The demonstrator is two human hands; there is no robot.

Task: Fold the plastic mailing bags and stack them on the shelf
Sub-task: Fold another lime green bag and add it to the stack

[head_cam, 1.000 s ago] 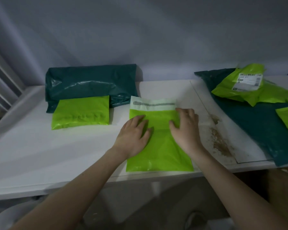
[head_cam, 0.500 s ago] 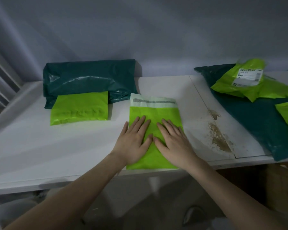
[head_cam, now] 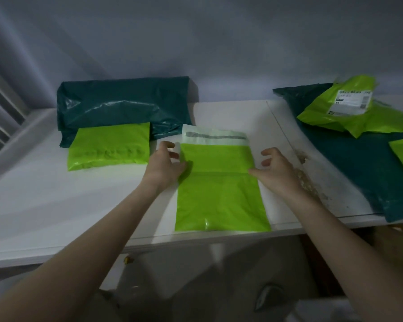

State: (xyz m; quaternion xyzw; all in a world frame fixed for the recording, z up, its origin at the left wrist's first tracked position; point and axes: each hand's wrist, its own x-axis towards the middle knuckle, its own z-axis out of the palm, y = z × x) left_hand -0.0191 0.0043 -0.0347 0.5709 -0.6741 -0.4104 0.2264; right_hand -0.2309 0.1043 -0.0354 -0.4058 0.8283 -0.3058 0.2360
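**Hands at the edges of the green mailer**

Nearest me, the flat lime-green plastic mailing bag (head_cam: 221, 196) lies on the white counter (head_cam: 56, 205), its bottom edge close to the counter's front edge and its pale sealing flap (head_cam: 215, 138) pointing away from me. A crease runs across it at about mid-height. My left hand (head_cam: 164, 165) sits at the bag's left edge, thumb touching the plastic, fingers loosely spread and holding nothing. My right hand (head_cam: 273, 170) is at the right edge level with the crease, thumb tip on the bag, fingers curled loosely above the counter, gripping nothing.

Further left lies a folded lime-green bag (head_cam: 108, 146), overlapping the front of a large dark green plastic bag (head_cam: 123, 108) by the wall. Far right, a crumpled lime-green bag with a white shipping label (head_cam: 349, 105) rests on another dark green bag (head_cam: 363, 170).
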